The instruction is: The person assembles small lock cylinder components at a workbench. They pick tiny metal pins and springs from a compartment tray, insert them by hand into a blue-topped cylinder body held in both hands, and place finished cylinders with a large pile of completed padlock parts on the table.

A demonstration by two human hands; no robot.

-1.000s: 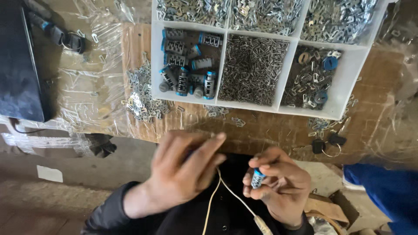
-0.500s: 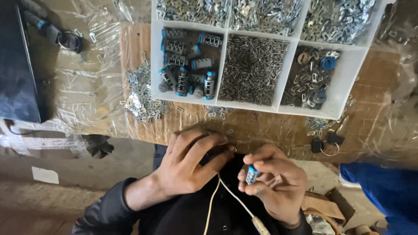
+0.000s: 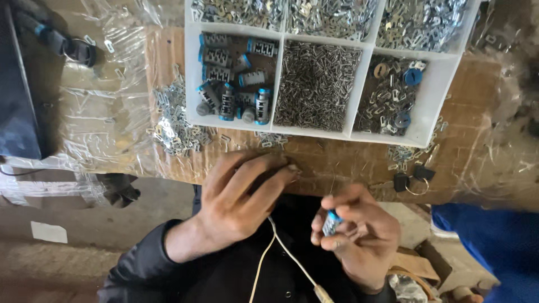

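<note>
My right hand [image 3: 359, 235] is closed around a small metal cylinder with a blue end [image 3: 331, 223], held upright near my chest. My left hand [image 3: 241, 193] reaches forward with fingers stretched, its fingertips on the near edge of the brown cardboard-covered table [image 3: 337, 163], just below the white divided tray [image 3: 351, 115]. I cannot tell whether those fingertips pinch anything. The tray's left compartment holds several similar blue-ended cylinders [image 3: 233, 92]; its middle one is full of small thin metal pins [image 3: 315, 84].
A loose heap of flat metal pieces [image 3: 177, 120] lies left of the tray on clear plastic wrap. Black-headed keys on a ring [image 3: 410, 182] sit at the table edge. Blue cloth [image 3: 494, 247] is at right. A thin cream cable [image 3: 281, 252] crosses my dark clothing.
My left hand moved forward from in front of my chest up to the table edge. My right hand with the cylinder shifted slightly right and down.
</note>
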